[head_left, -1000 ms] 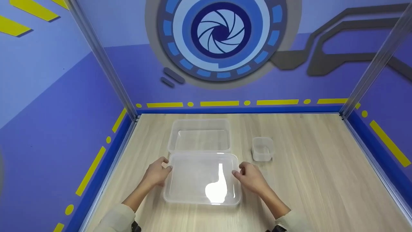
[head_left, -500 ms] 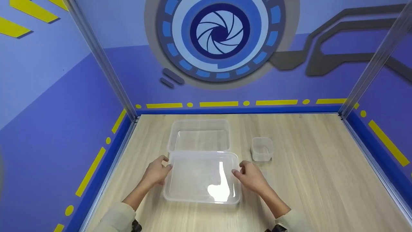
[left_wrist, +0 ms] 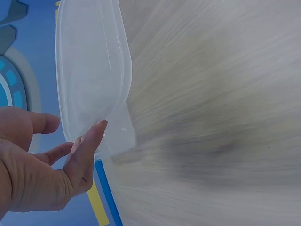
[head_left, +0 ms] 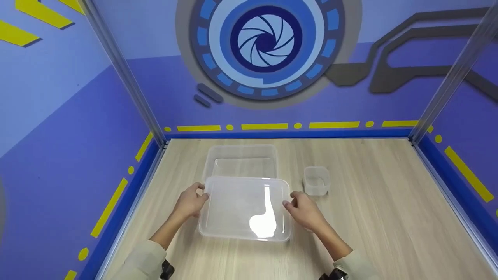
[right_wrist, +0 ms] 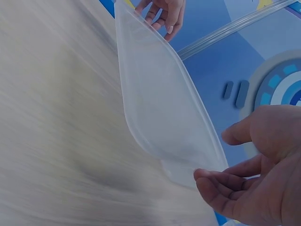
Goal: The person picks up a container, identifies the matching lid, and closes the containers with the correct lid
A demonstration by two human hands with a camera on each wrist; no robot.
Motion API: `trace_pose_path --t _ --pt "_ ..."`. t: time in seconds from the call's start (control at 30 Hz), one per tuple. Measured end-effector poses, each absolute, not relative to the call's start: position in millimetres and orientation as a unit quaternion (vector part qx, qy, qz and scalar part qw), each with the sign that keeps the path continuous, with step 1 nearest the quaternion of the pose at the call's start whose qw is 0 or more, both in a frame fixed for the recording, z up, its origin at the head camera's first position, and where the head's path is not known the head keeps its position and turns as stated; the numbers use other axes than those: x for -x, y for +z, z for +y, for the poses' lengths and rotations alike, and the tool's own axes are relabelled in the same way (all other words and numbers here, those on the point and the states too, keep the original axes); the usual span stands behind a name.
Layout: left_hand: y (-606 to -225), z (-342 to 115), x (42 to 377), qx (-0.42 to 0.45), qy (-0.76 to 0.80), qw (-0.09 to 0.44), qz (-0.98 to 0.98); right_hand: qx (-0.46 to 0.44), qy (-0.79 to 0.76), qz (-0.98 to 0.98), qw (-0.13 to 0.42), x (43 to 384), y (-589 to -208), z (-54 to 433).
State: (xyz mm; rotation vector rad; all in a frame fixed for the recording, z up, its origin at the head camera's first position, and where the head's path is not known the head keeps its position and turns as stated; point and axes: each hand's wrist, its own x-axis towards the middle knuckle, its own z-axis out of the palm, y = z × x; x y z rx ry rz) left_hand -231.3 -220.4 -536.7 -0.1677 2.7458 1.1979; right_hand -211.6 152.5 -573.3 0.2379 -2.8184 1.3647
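A clear plastic lid (head_left: 237, 212) is held level above the table between both hands. My left hand (head_left: 190, 201) grips its left edge, thumb at the rim and fingertips at its underside in the left wrist view. On the opposite side my right hand (head_left: 305, 210) holds the right edge in the same way, fingers (right_wrist: 218, 183) partly beneath the lid. Just behind, a clear rectangular plastic box (head_left: 243, 158) stands on the table with its top uncovered. The lid's far edge overlaps the box's near rim in the head view.
A small clear plastic container (head_left: 316, 182) stands uncovered to the right of the box, beyond my right hand. The wooden table (head_left: 389, 202) is bordered by blue printed walls (head_left: 128, 93) at the back and both sides.
Both hands have moved the lid away from me, toward the box. Its far edge now covers the box's near rim. The box and the small container stay in place.
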Motion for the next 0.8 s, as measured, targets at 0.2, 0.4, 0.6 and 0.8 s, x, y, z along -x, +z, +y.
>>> trace_pose_path --t 0.2,0.4,0.6,0.8 --pt "-532 -215 238 0.062 0.393 0.068 0.915 -0.08 0.426 -0.901 0.014 216 -569 154" --pt "-525 -210 246 0.076 0.398 0.068 0.912 -0.081 0.419 -0.904 0.017 222 -564 156" --pt "-521 -206 250 0.066 0.4 0.055 0.912 -0.068 0.415 -0.907 0.012 226 -557 159" --pt "-523 -202 253 0.067 0.407 0.054 0.909 -0.062 0.408 -0.911 0.023 228 -554 163"
